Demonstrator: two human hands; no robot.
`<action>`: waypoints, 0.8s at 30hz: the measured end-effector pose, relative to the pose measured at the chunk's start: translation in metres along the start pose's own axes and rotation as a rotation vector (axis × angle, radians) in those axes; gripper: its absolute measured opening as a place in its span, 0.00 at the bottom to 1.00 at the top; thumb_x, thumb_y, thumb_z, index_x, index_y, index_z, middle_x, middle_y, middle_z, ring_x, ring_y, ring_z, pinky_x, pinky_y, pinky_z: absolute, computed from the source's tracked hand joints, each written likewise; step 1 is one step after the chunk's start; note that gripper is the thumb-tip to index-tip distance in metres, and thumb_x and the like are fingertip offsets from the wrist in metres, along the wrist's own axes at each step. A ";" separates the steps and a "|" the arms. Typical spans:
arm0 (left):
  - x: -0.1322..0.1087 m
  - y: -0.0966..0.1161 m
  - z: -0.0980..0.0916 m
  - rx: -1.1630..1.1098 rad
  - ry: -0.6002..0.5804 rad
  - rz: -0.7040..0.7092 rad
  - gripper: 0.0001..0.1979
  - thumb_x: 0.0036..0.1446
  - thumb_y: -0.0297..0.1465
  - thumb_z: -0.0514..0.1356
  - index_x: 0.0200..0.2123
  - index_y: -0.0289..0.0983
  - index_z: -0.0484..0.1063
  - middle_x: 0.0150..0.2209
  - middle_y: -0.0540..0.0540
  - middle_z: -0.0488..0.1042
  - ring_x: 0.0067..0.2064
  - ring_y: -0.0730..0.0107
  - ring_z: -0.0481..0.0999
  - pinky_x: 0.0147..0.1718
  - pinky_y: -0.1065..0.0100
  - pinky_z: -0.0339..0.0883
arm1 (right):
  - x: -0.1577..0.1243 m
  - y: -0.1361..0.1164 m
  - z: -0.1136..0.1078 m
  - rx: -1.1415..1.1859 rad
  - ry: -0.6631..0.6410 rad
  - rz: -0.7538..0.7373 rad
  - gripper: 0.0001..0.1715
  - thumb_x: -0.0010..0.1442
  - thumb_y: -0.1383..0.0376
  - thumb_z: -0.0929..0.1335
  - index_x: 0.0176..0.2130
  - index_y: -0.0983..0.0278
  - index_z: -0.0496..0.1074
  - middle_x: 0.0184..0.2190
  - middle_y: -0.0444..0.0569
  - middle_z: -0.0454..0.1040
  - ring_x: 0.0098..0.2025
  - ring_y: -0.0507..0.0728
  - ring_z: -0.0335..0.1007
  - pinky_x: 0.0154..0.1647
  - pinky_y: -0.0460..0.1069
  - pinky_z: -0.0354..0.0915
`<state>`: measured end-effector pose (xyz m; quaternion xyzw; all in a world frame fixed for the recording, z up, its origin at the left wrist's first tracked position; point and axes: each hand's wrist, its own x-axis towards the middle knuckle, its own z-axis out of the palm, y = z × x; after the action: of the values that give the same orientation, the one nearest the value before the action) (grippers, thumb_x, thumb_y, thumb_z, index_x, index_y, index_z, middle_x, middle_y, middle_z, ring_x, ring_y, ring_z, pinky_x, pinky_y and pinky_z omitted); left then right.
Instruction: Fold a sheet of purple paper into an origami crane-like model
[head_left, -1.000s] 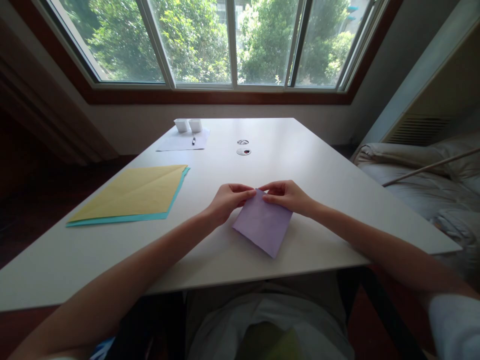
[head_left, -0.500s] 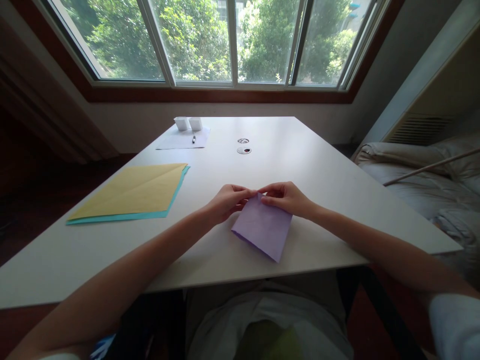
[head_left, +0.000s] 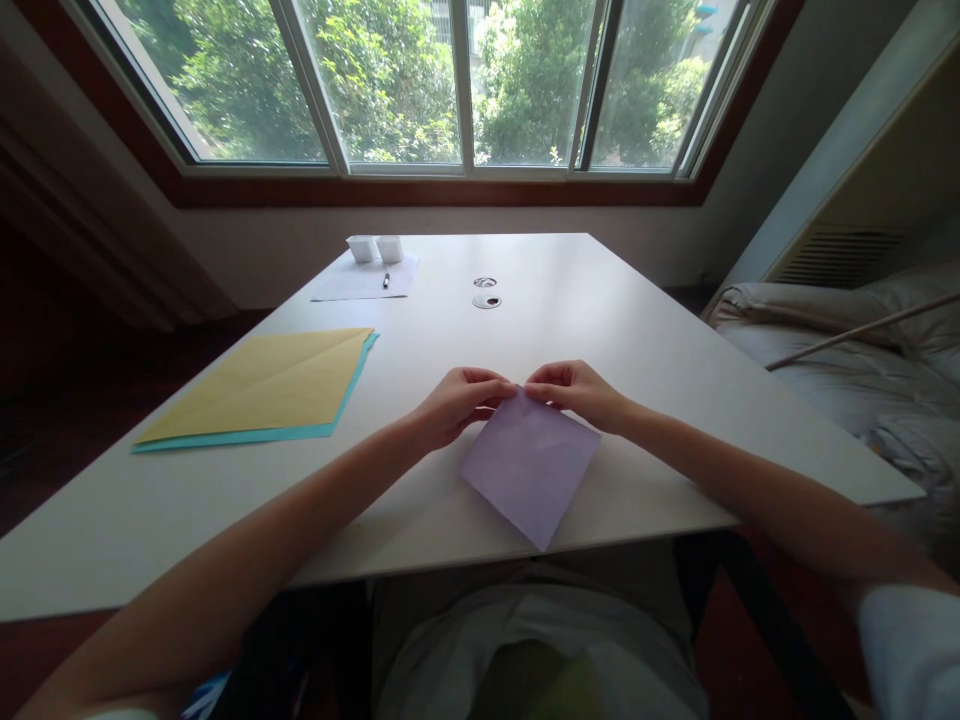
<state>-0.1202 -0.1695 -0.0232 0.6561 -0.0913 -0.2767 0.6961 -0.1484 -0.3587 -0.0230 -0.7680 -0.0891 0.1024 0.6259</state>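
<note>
A folded lilac paper square (head_left: 531,463) lies on the white table (head_left: 615,330) near its front edge, turned like a diamond. My left hand (head_left: 454,402) pinches its far corner from the left. My right hand (head_left: 574,391) pinches the same corner from the right. The fingertips of both hands nearly meet over that corner. The paper's near corner reaches the table's front edge.
A yellow sheet (head_left: 274,382) lies on a teal sheet (head_left: 352,385) at the left. Far back lie a white paper (head_left: 366,284) with a pen (head_left: 386,281), two small white cups (head_left: 375,248) and two round cable ports (head_left: 486,300). A padded seat (head_left: 840,340) stands right.
The lilac paper has spread wider and flatter, its right corner shifting rightward and its near corner closer to the table edge. Both hands stay pinched at the far corner.
</note>
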 end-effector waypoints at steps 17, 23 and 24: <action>-0.002 0.001 0.006 0.086 0.123 0.076 0.09 0.39 0.33 0.67 0.25 0.34 0.76 0.25 0.48 0.74 0.27 0.74 0.71 0.27 0.71 0.63 | 0.000 0.003 0.003 0.023 0.001 -0.021 0.13 0.47 0.60 0.71 0.28 0.67 0.72 0.25 0.44 0.72 0.28 0.49 0.68 0.28 0.45 0.67; -0.002 0.001 0.007 0.132 0.122 0.047 0.10 0.38 0.34 0.67 0.24 0.34 0.75 0.23 0.49 0.72 0.24 0.75 0.69 0.24 0.71 0.61 | -0.001 0.003 0.005 -0.004 0.005 -0.051 0.13 0.47 0.59 0.71 0.29 0.67 0.73 0.24 0.44 0.72 0.27 0.49 0.67 0.28 0.45 0.67; -0.003 0.001 0.007 0.139 0.121 0.049 0.10 0.38 0.34 0.67 0.24 0.34 0.74 0.23 0.49 0.72 0.24 0.75 0.69 0.24 0.71 0.61 | -0.001 0.003 0.005 -0.005 0.002 -0.053 0.13 0.46 0.59 0.71 0.29 0.67 0.72 0.24 0.44 0.72 0.27 0.49 0.67 0.28 0.45 0.66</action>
<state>-0.1257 -0.1745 -0.0205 0.7159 -0.0840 -0.2124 0.6598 -0.1509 -0.3545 -0.0269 -0.7671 -0.1090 0.0851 0.6265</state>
